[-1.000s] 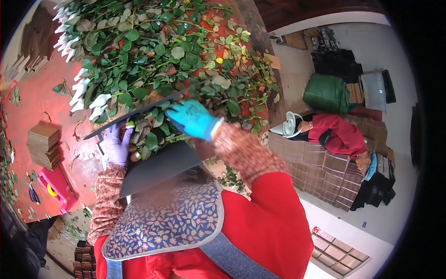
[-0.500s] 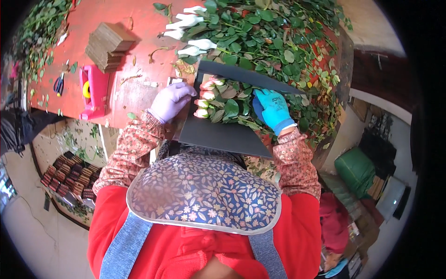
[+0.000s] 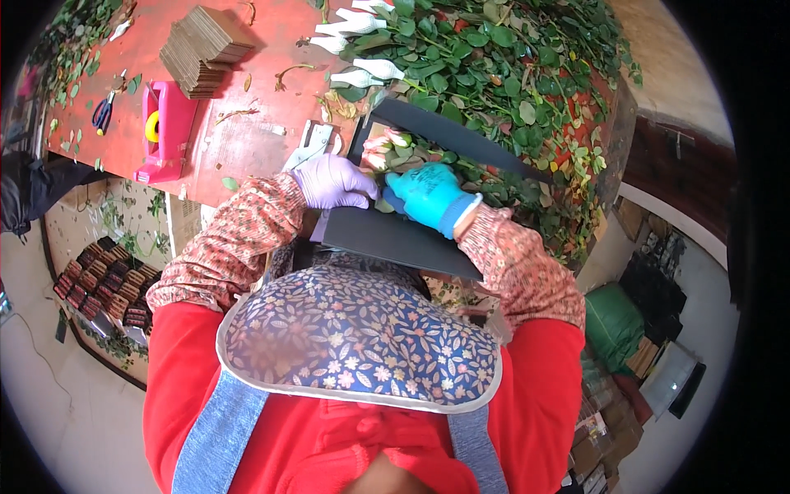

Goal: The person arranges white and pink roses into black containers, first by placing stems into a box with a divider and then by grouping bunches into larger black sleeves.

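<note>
A black board wrapper (image 3: 395, 240) lies in front of me, its far flap (image 3: 465, 140) raised at an angle. Between the flaps are pale pink roses (image 3: 377, 151) with leafy stems, their heads toward the left. My left hand (image 3: 336, 183), in a lilac glove, is at the wrapper's left end with thumb and fingers curled together beside the flower heads. My right hand (image 3: 429, 196), in a teal glove, bends its fingers down over the blooms, almost meeting the left. The nearest rose is mostly covered by both hands, and what their fingertips hold is hidden.
A silver metal tool (image 3: 314, 145) lies left of the wrapper. Farther left are a pink tape dispenser (image 3: 171, 132), dark-handled cutters (image 3: 104, 114) and stacked brown cardboard pieces (image 3: 197, 53). Beyond the wrapper lie many leafy stems (image 3: 494, 74) and flower heads in white sleeves (image 3: 354, 26).
My right hand has moved left from the stems to the flower heads. My left hand has shifted rightward beside it, curling its fingers. The silver tool now shows more fully.
</note>
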`<control>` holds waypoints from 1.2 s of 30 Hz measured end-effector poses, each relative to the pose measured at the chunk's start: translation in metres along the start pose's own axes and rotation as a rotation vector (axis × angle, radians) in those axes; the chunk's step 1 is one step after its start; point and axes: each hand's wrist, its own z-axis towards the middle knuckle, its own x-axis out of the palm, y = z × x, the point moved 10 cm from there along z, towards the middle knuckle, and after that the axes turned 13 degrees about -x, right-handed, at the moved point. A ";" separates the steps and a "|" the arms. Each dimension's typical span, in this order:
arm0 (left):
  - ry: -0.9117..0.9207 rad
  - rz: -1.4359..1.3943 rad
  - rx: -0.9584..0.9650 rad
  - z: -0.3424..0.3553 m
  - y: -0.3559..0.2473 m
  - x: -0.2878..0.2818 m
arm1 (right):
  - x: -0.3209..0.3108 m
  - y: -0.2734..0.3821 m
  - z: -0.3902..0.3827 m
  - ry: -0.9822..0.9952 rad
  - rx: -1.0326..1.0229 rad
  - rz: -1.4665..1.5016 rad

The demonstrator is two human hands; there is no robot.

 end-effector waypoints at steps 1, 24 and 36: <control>0.014 -0.069 0.024 0.001 -0.002 0.001 | 0.008 -0.001 0.004 -0.020 -0.014 -0.014; -0.323 0.820 0.389 -0.010 -0.015 0.017 | 0.018 -0.015 -0.008 -0.133 0.101 0.006; -0.144 0.700 0.562 -0.002 -0.026 0.029 | 0.027 -0.006 -0.009 -0.057 0.064 -0.099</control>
